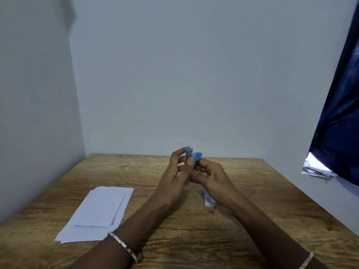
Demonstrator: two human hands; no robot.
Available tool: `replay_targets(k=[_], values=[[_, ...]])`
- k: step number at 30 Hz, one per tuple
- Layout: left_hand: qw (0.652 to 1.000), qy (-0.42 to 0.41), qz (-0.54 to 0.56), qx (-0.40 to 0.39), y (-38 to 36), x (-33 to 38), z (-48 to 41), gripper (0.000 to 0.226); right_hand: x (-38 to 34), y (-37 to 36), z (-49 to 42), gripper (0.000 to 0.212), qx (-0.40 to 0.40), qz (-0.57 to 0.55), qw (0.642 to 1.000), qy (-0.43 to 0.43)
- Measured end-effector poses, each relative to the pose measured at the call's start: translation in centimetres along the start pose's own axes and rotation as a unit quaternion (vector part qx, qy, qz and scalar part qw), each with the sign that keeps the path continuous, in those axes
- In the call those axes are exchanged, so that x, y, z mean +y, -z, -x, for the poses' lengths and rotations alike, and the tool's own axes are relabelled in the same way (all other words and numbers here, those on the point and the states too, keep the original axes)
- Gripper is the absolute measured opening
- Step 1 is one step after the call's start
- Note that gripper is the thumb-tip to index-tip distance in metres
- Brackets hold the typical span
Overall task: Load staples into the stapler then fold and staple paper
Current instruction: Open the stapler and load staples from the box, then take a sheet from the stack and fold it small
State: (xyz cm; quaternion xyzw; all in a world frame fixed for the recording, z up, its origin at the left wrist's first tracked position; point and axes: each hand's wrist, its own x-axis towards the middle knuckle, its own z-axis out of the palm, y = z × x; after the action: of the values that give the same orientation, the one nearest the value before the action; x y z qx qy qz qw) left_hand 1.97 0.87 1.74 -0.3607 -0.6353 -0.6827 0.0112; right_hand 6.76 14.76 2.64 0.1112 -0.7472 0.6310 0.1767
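Head view: both hands hold the small blue stapler (191, 154) raised above the counter (252, 181), left hand (174, 171) pinching its metal body, right hand (208, 173) gripping the swung-open blue top, likely baring the channel for staples; staple box (208, 199) and paper (101, 208) lie below

Wooden table (252, 191) bears a paper stack (99, 210) (left) and small staple box (208, 199)
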Motion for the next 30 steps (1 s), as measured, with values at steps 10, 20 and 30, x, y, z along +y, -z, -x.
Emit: replay_targets(k=[10, 20, 30], values=[[0.983, 0.083, -0.069, 0.15, 2.0, -0.6, -0.9, 0.018, -0.7, 0.7, 0.2, 0.02, 0.044, -0.055, 0.975, -0.209], [0.971, 0.066, -0.155, 0.171, 2.8, -1.2, -1.2, 0.02, -0.3, -1.7, 0.9, 0.008, 0.079, 0.226, 0.944, -0.226], [0.967, 0.068, -0.19, 0.154, 2.6, -0.8, -1.0, 0.016, -0.6, -3.3, 1.5, 0.014, 0.057, 0.449, 0.883, -0.123]])
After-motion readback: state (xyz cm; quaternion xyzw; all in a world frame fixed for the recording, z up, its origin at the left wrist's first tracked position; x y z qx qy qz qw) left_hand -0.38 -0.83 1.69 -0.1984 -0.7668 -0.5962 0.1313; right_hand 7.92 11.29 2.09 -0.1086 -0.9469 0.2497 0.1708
